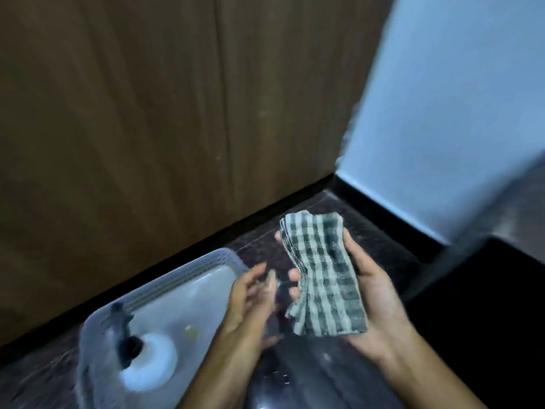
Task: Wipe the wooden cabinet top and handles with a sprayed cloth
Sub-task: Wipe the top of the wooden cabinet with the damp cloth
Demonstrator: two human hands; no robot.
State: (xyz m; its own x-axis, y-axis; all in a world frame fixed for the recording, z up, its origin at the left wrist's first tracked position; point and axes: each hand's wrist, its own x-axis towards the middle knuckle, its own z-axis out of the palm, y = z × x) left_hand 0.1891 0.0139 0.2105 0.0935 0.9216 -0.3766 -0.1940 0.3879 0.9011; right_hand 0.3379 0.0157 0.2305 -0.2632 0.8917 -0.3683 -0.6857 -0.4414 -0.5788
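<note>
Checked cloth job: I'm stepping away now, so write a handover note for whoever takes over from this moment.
Right hand: holds the folded checked cloth, flat across the palm.
Left hand: open and empty, blurred, beside the cloth.
Spray bottle: standing in the grey basket on the dark floor, in front of the wooden cabinet.
Done: cloth picked up and folded. Whether it has been sprayed cannot be told.
Left: spray if needed, then wipe the cabinet top and handles; neither is in view.
</note>
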